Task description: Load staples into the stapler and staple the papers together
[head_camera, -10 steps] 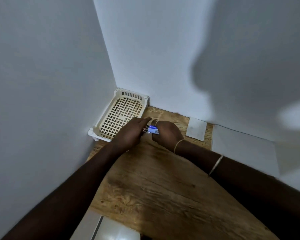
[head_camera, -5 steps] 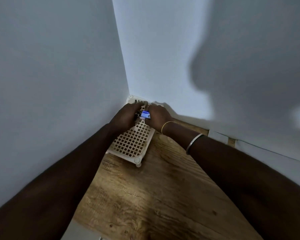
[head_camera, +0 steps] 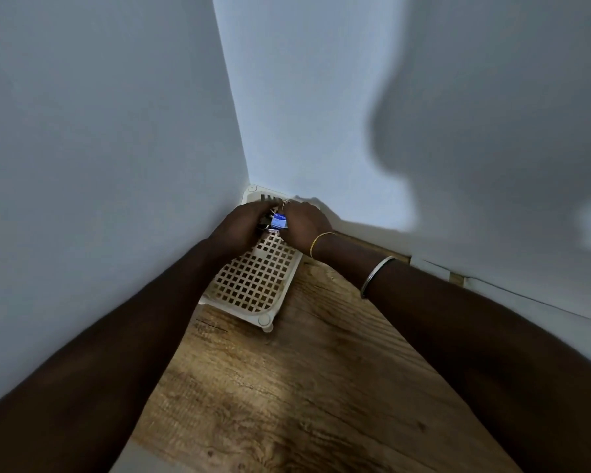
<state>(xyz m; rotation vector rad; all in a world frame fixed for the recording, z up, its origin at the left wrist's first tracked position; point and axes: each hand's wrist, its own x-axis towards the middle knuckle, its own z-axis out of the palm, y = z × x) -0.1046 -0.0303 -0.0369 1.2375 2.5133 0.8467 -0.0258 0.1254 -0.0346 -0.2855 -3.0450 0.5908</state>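
Both hands are meeting near the frame's centre, over the far end of the tray [head_camera: 253, 281] sitting in the wall corner. The left hand [head_camera: 243, 227] and right hand [head_camera: 304, 227] are curling their fingers around a small blue staple box [head_camera: 279, 220] and a dark metal piece, probably the stapler [head_camera: 263, 224]. Exact pinch is hidden, can't tell.

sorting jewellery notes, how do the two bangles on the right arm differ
The gold bangle is thin and sits at the wrist, just behind the right hand. The silver bangle is thicker and paler, and rides further up the forearm, nearer the camera. Both are plain closed rings on the same arm, apart from each other.
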